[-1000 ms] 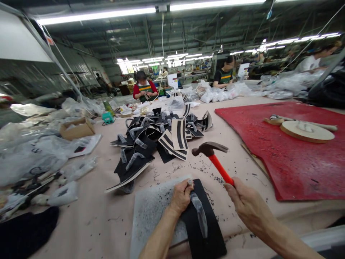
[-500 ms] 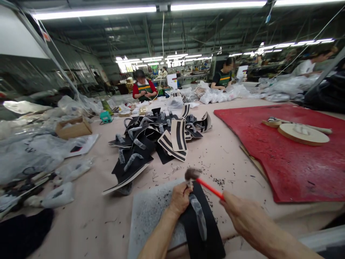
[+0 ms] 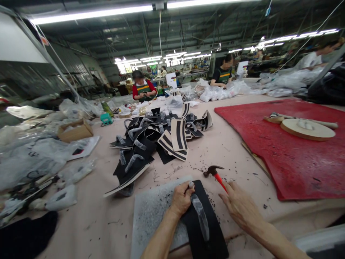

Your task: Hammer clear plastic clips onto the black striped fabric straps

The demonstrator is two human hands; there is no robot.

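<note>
— What is held by the left hand (image 3: 181,198)?

— A metal tool (image 3: 191,184) is gripped in its curled fingers; only the round end is shown at the top of the fist, and the lower end is hidden.

— And by the right hand (image 3: 241,203)?

— A hammer (image 3: 216,175) is grasped by its red handle, with the head held apart from the tool, beyond it and to the right. How tightly the handle is clasped cannot be told.

— Where is the black panel (image 3: 194,233) placed?

— Beneath the left hand, partly overlapping a pale board (image 3: 142,230). A strip (image 3: 201,218) wrapped in clear plastic is set along it. Black specks are scattered over the board and the table (image 3: 99,201).

— What is found farther out?

— Ahead and to the left, a pile of black pieces (image 3: 144,142) is heaped, with striped pieces (image 3: 178,135) laid at its right side. On the right, a red sheet (image 3: 253,144) is spread beneath a round roll (image 3: 307,130). Far left, a cardboard box (image 3: 75,131) is surrounded by plastic bags (image 3: 37,154). Across the table, a co-worker in red sleeves (image 3: 142,88) is seen.
</note>
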